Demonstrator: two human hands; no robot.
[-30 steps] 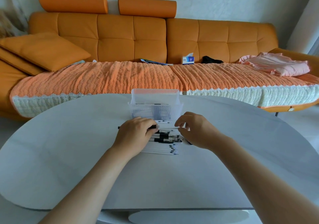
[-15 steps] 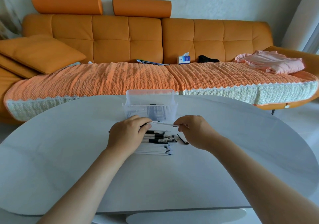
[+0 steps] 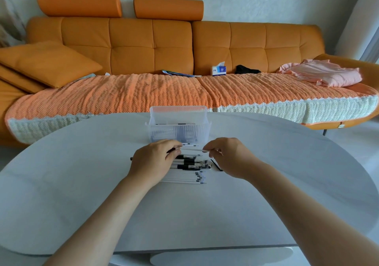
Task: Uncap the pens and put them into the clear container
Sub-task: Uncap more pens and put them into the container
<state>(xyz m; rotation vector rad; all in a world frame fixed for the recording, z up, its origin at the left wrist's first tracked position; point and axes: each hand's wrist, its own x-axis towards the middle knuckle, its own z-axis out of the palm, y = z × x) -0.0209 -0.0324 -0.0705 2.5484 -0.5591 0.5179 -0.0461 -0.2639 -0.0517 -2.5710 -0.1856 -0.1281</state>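
A clear ribbed container stands on the grey oval table, with several pens lying inside it. Just in front of it my two hands hold one white pen level above a pile of pens. My left hand pinches the pen's left end and my right hand pinches its right end. The pile holds white barrels and black-gripped pens lying side by side. A dark tip sticks out left of my left hand. A thin black piece lies on the table right of the pile.
An orange sofa with a knitted orange throw runs behind the table. On it are cushions, a tissue box, a magazine, a black item and folded pink cloth.
Both hands have lifted the white pen slightly off the pile and now hold it by its two ends. The camera has shifted a little.
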